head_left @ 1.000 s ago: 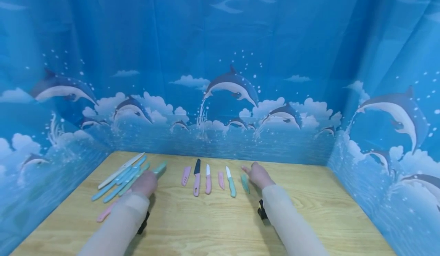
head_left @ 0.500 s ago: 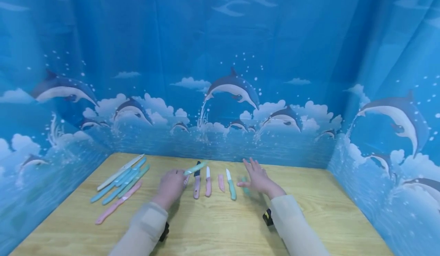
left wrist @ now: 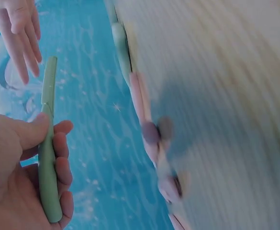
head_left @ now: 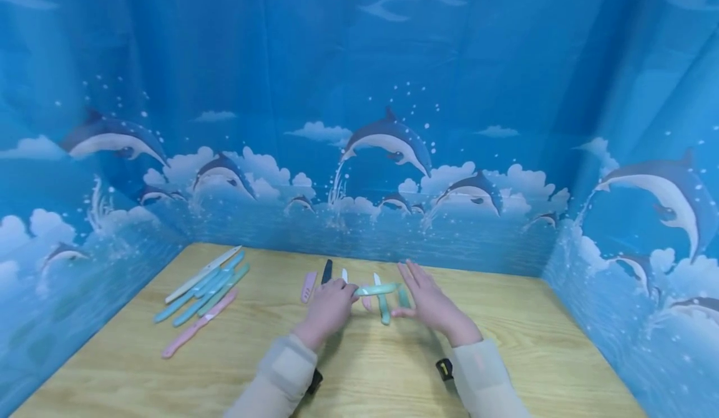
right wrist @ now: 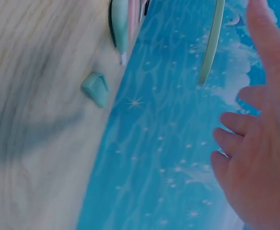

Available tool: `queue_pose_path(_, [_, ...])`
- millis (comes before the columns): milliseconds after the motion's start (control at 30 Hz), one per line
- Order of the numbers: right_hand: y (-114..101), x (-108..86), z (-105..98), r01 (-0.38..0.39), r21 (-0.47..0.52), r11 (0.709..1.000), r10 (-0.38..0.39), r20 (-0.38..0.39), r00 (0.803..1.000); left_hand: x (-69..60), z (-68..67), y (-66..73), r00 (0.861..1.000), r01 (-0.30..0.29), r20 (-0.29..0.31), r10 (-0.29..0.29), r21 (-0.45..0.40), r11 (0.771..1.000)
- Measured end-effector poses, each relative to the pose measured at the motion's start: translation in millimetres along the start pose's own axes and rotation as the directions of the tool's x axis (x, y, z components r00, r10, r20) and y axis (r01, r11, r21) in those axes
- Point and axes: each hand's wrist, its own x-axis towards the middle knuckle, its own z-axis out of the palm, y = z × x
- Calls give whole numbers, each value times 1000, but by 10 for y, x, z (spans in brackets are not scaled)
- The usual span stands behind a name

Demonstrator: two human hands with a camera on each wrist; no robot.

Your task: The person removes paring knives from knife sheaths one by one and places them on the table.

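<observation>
My left hand point(head_left: 328, 309) grips the handle of a green knife in its green sheath point(head_left: 377, 289), raised above the table with the sheathed end toward the right. In the left wrist view, thumb and fingers curl round the knife's handle point(left wrist: 49, 187). My right hand point(head_left: 429, 302), its fingers spread, is just beyond the sheath's tip and holds nothing. On the table lie a loose green sheath point(head_left: 403, 296) beside that hand, a bare green-handled knife point(head_left: 384, 312) and a pink sheath point(head_left: 367, 303). My left hand partly hides a black-bladed knife point(head_left: 327, 272) and a white-bladed one point(head_left: 345, 274).
A perforated pink sheath point(head_left: 308, 287) lies left of my left hand. Farther left is a group of several blue, green and white knives point(head_left: 205, 284), with a pink knife point(head_left: 199, 324) in front. A dolphin-printed blue curtain point(head_left: 359, 231) borders the wooden table point(head_left: 382, 380).
My left hand has carried the sheathed green knife from the group at the left to the middle. The right hand has let go of the loose green sheath and spread its fingers.
</observation>
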Motion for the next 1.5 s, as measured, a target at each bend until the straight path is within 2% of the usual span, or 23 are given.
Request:
queue_pose_path(200, [-111,-84,-19,61,-74,995,-63,-21,998,-15,-20,164,999,-49,-8,49,29,998])
queue_pose_path(300, [-128,-111,-29,60,-89,994,-63,-23,998,-30,-64,244,997,-77,9,77,51,996])
queue_pose_path(500, [-111,-142,-31,68,-115,991,-74,-45,996,-64,-124,352,994,-103,39,102,25,994])
queue_pose_path(733, [-163,-168,-1,192,-126,973,-196,-22,980,-102,-116,384,991,-135,29,134,47,990])
queue_pose_path(833, [-194,-166,3,196,-124,973,-200,-22,979,-121,-139,387,990,-144,20,143,66,987])
queue_pose_path(1133, [-220,-148,14,215,-128,968,-229,-111,967,-130,-175,377,985,-174,12,174,55,983])
queue_pose_path(1300, [-201,-159,-3,219,-91,972,-227,-89,970,-125,-168,369,982,-186,16,186,48,981])
queue_pose_path(1500, [-163,-178,-20,221,-52,974,-224,-55,973,-146,-174,379,984,-173,45,173,2,985])
